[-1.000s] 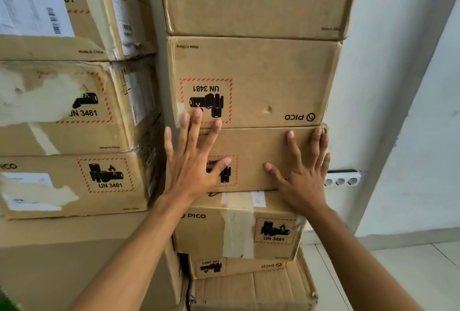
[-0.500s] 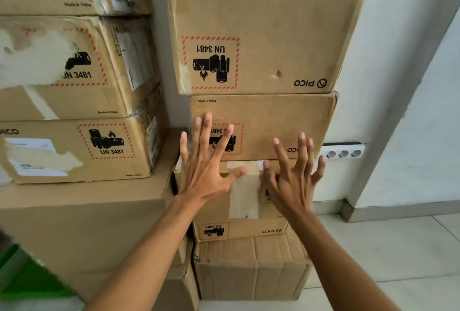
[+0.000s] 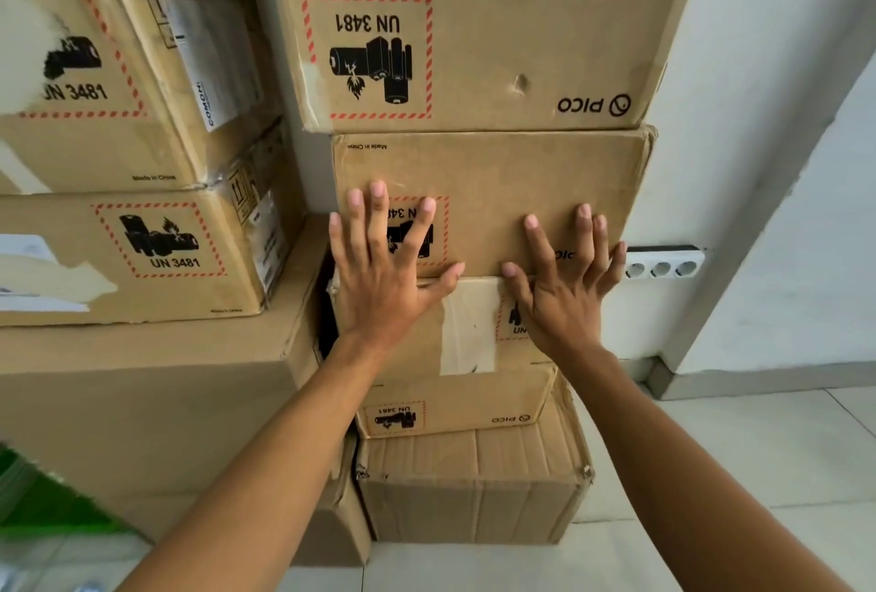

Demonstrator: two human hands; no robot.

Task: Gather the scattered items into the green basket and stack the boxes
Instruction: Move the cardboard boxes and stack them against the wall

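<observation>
A tall stack of brown cardboard boxes stands against the white wall. My left hand (image 3: 384,269) and my right hand (image 3: 564,278) lie flat, fingers spread, on the front of the middle box (image 3: 497,169) and the taped box (image 3: 467,330) under it. A larger box (image 3: 488,22) with an upside-down UN 3481 label sits on top. Two lower boxes (image 3: 474,482) carry the stack. A corner of the green basket (image 3: 42,506) shows at the lower left.
A second pile of boxes (image 3: 142,235) fills the left side, close beside the stack. A white power strip (image 3: 661,265) hangs on the wall to the right. Pale floor tiles (image 3: 739,458) spread to the right of the stack.
The view has tipped downward and closer. Both hands left the box front, came lower with fingers spread, and now rest flat across the seam between the middle box and the taped one.
</observation>
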